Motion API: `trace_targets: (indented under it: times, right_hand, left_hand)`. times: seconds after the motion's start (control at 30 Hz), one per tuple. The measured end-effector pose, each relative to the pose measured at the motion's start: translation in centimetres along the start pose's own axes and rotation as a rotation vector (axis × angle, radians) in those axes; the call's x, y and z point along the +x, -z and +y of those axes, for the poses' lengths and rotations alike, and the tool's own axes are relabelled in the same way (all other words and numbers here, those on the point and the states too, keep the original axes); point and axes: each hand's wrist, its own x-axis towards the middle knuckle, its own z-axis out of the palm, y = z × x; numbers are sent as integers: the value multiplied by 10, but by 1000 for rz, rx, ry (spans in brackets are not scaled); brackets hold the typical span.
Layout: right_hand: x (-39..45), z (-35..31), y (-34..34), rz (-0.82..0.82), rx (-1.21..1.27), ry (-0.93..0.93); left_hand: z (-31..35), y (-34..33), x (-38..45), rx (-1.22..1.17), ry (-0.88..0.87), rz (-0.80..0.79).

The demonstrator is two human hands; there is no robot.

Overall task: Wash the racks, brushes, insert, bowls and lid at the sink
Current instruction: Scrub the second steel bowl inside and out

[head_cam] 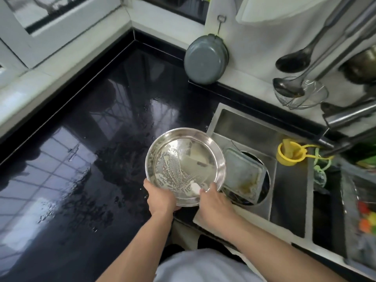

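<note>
A shallow round steel bowl (184, 159) with soapy streaks inside hangs tilted over the counter's edge beside the sink (289, 180). My left hand (160, 197) grips its near rim from below. My right hand (213, 202) is closed on a small white scrubber (195, 188) pressed against the bowl's inside near the rim. A dirty square metal tray (243, 174) leans in the sink's round opening just right of the bowl.
Wet black countertop (85, 159) spreads to the left. A grey pan (204, 60) hangs on the white wall. Ladles and a wire skimmer (301, 92) hang at the upper right. A yellow strainer (289, 152) sits at the sink's back. A rack with coloured items (364, 218) is far right.
</note>
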Motion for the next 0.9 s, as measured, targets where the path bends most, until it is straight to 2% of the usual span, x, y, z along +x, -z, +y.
trace_targets:
  times: [0.13, 0.2, 0.27, 0.33, 0.4, 0.47, 0.53, 0.67, 0.77, 0.87, 0.9]
  right_hand:
    - [46, 28, 26, 166, 76, -221]
    - [46, 17, 23, 159, 162, -231]
    - [28, 2, 10, 122, 179, -159]
    - [9, -4, 1, 63, 128, -80]
    - [-2, -1, 2, -12, 57, -56]
    - [-5, 7, 6, -54, 11, -33]
    - [9, 15, 11, -28, 3, -36]
    - [56, 9, 19, 157, 300, -264]
    - [43, -32, 1, 136, 484, -328]
    - [12, -52, -18, 38, 418, -104]
    - [11, -44, -16, 41, 423, -90]
  left_hand:
    - [-4, -16, -21, -138, 101, -59]
    - [-9, -16, -30, -146, 167, -117]
    - [-14, -7, -24, -102, 183, -152]
    - [-9, 11, -2, -8, 120, -96]
    - [4, 28, 23, 168, -27, -12]
    - [17, 37, 40, 286, -131, -49]
    - [18, 33, 44, 301, -136, -104]
    - [6, 14, 34, 161, -37, -117]
    - [0, 8, 33, 221, -36, -31]
    - [-4, 8, 39, 312, -78, 1]
    - [-3, 9, 38, 330, -79, -5]
